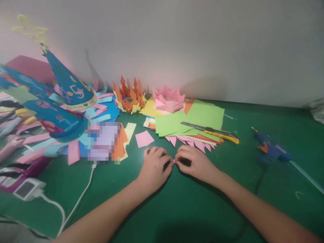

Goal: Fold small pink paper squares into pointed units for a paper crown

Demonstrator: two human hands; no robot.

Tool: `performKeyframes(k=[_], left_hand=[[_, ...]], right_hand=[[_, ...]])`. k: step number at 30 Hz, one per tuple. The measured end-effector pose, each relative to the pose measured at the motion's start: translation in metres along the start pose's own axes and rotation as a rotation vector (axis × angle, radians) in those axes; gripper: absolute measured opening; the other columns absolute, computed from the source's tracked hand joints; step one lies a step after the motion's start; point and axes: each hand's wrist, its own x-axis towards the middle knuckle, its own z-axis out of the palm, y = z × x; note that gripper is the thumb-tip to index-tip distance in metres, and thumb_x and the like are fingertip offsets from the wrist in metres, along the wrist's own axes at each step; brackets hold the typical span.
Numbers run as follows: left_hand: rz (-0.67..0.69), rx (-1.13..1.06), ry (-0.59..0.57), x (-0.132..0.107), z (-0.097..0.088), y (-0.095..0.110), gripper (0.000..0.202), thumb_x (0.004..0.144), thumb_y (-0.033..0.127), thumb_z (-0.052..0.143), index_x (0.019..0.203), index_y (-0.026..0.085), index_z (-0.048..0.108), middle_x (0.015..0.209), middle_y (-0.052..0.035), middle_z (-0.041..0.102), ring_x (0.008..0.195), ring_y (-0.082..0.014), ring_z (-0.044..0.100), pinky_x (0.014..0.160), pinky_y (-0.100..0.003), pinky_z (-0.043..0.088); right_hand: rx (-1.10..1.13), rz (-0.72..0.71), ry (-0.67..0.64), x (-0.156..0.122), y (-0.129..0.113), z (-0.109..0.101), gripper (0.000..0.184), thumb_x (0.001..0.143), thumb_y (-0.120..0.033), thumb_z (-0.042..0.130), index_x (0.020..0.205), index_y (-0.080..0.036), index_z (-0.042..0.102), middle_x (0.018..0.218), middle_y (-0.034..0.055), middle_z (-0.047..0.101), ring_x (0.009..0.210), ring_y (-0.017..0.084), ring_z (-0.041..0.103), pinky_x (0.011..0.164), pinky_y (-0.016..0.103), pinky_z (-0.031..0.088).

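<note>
My left hand (157, 166) and my right hand (193, 162) meet at the middle of the green table. Both are closed in a pinch on a small piece of pink paper (174, 161), mostly hidden by the fingertips. Just beyond my left hand lies a pink paper square (144, 138). Past my right hand, a row of folded pink paper points (196, 142) sticks out from under green paper sheets (174, 123). A yellow utility knife (220, 133) rests on those sheets, its blade pointing left.
A blue glue gun (272, 146) lies at the right. Behind stand an orange paper crown (129, 96) and a pink paper crown (169, 98). Blue cone hats (68, 76) and paper strips crowd the left. A white charger (29, 189) has a cable running toward the front edge.
</note>
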Motion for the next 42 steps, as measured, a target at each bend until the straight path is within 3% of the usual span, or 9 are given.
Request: performKeyframes(k=[9, 16, 23, 29, 35, 42], left_hand=[[-0.001, 0.026, 0.031, 0.0004, 0.0031, -0.0026, 0.012, 0.083, 0.026, 0.059, 0.074, 0.021, 0.065, 0.091, -0.0027, 0.054, 0.090, -0.0198, 0.047, 0.081, -0.040, 0.032], [-0.078, -0.002, 0.016, 0.0019, 0.0058, -0.0004, 0.006, 0.079, 0.023, 0.062, 0.074, 0.020, 0.064, 0.096, -0.0030, 0.052, 0.096, -0.0218, 0.046, 0.081, -0.040, 0.032], [-0.086, -0.010, 0.019, 0.0002, 0.0086, -0.0002, 0.008, 0.082, 0.025, 0.059, 0.078, 0.020, 0.063, 0.094, -0.0034, 0.052, 0.094, -0.0219, 0.046, 0.081, -0.040, 0.033], [-0.087, -0.007, 0.024, -0.0016, 0.0067, 0.0002, 0.005, 0.083, 0.024, 0.059, 0.082, 0.021, 0.063, 0.096, -0.0034, 0.053, 0.096, -0.0223, 0.045, 0.082, -0.041, 0.033], [-0.002, 0.099, 0.068, -0.0003, 0.0061, 0.0028, 0.009, 0.083, 0.022, 0.057, 0.075, 0.019, 0.061, 0.093, -0.0034, 0.057, 0.093, -0.0223, 0.046, 0.085, -0.043, 0.032], [-0.013, 0.112, 0.057, -0.0008, 0.0070, 0.0028, 0.004, 0.082, 0.023, 0.057, 0.083, 0.019, 0.059, 0.095, -0.0038, 0.057, 0.093, -0.0224, 0.047, 0.083, -0.042, 0.033]], right_hand=[[-0.004, 0.001, 0.003, -0.0002, -0.0015, 0.0018, 0.009, 0.077, -0.012, 0.054, 0.073, -0.019, 0.059, 0.075, 0.0019, 0.055, 0.074, 0.016, 0.052, 0.066, 0.028, 0.040], [-0.010, 0.085, 0.024, 0.0036, -0.0064, 0.0033, 0.010, 0.070, -0.008, 0.054, 0.069, -0.018, 0.055, 0.070, 0.0005, 0.053, 0.068, 0.015, 0.050, 0.060, 0.026, 0.038], [0.049, 0.148, 0.001, 0.0055, -0.0043, 0.0011, 0.010, 0.073, -0.010, 0.056, 0.077, -0.018, 0.058, 0.071, 0.0000, 0.055, 0.068, 0.014, 0.052, 0.059, 0.025, 0.041], [0.064, 0.118, -0.005, 0.0050, -0.0066, -0.0005, 0.011, 0.075, -0.009, 0.054, 0.076, -0.019, 0.059, 0.080, 0.0025, 0.054, 0.072, 0.015, 0.052, 0.062, 0.026, 0.043], [-0.024, 0.065, -0.018, 0.0051, -0.0095, -0.0006, 0.012, 0.075, -0.008, 0.053, 0.076, -0.019, 0.055, 0.083, 0.0039, 0.053, 0.080, 0.018, 0.051, 0.068, 0.030, 0.043], [-0.132, -0.039, -0.016, 0.0057, -0.0072, 0.0011, 0.009, 0.076, -0.011, 0.052, 0.073, -0.018, 0.053, 0.073, 0.0025, 0.055, 0.073, 0.018, 0.048, 0.068, 0.031, 0.038]])
